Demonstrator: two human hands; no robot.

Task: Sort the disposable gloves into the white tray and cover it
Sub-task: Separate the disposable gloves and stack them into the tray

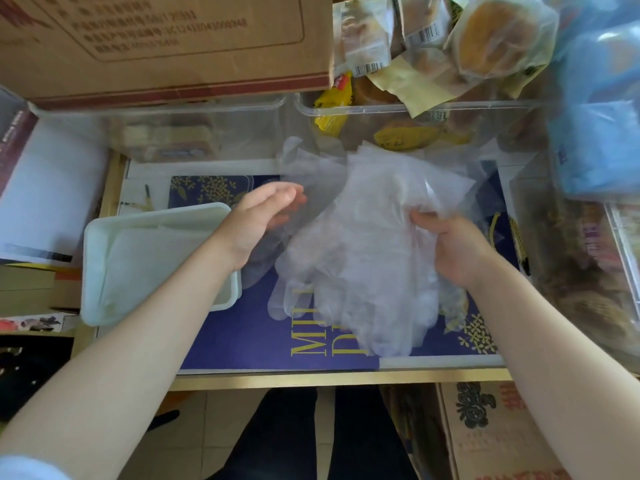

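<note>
You have two hands in frame: your left hand (266,216) at centre and your right hand (450,247) right of centre. One white tray (93,271) sits at left. Two clear bins (415,109) line the top, and one cardboard box (166,39) fills the upper left. The bunched gloves (363,271) at centre are too overlapped to count.

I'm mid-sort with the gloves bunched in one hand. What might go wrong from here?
1. The right hand pinches the disposable gloves only at one edge; the loose stack may fan out or slip.
2. The left hand is open and not gripping them.
3. The white tray overhangs the table edge and may tip when loaded.
</note>
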